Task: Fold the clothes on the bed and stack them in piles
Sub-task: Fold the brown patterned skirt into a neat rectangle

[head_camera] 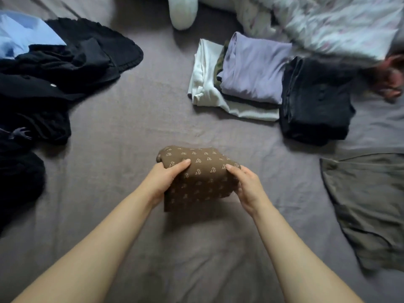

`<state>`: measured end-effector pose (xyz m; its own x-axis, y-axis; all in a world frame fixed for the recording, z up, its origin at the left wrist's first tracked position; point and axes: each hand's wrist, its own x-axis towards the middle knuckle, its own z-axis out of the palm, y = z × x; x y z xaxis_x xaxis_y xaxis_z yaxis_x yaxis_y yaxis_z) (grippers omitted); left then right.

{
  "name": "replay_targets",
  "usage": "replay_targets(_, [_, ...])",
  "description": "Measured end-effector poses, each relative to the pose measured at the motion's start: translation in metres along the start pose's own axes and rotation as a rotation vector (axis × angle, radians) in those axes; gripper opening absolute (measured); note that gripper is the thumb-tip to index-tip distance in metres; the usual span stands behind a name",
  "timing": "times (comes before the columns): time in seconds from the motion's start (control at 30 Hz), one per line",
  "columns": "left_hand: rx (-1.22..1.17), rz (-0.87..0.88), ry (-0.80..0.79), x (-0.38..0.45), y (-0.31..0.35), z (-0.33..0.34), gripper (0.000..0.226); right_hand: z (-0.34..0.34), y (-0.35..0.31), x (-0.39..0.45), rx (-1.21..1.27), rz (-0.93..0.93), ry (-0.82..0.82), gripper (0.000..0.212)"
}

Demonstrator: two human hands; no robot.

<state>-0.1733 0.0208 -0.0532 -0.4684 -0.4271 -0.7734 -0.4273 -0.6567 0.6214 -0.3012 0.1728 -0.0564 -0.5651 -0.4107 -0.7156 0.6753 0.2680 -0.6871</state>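
Midway, I judge: my left hand (162, 177) and right hand (247, 185) grasp a folded brown floral-print garment (196, 178), two folded piles (251, 71) done, black unfolded heap (54, 73) left.

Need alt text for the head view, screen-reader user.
Both hands, left hand and right hand, grip a folded brown floral-print garment above a grey bedsheet. Folded piles, lilac-topped and black, lie ahead right; unfolded dark clothes lie left.
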Motion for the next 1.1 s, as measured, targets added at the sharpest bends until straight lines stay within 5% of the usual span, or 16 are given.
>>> replay_targets(0.17, [0.037, 0.115, 0.025, -0.013, 0.018, 0.093, 0.019, -0.088, -0.054, -0.015, -0.032, -0.158, 0.043, 0.015])
replay_targets(0.47, [0.173, 0.469, -0.237, 0.016, 0.087, 0.269, 0.016, -0.204, -0.179, 0.022, -0.062, -0.471, 0.105, 0.015])
replay_targets(0.63, [0.166, 0.493, -0.176, 0.086, 0.130, 0.330, 0.031, -0.239, -0.237, 0.097, 0.024, -0.447, 0.210, 0.009])
replay_targets(0.73, [0.204, 0.209, -0.151, 0.118, 0.105, 0.338, 0.042, -0.254, -0.222, 0.145, -0.172, -0.216, 0.209, 0.037])
replay_targets(0.8, [0.307, 0.126, -0.101, 0.130, 0.080, 0.338, 0.037, -0.258, -0.203, 0.166, -0.287, -0.221, 0.272, 0.045])
replay_targets(0.93, [0.418, 0.362, 0.129, 0.140, 0.049, 0.333, 0.026, -0.264, -0.183, 0.176, -0.332, -0.365, 0.320, 0.070])
replay_targets(1.1, [0.372, 0.394, 0.088, 0.128, 0.021, 0.339, 0.041, -0.276, -0.167, 0.158, -0.397, -0.443, 0.371, 0.055])
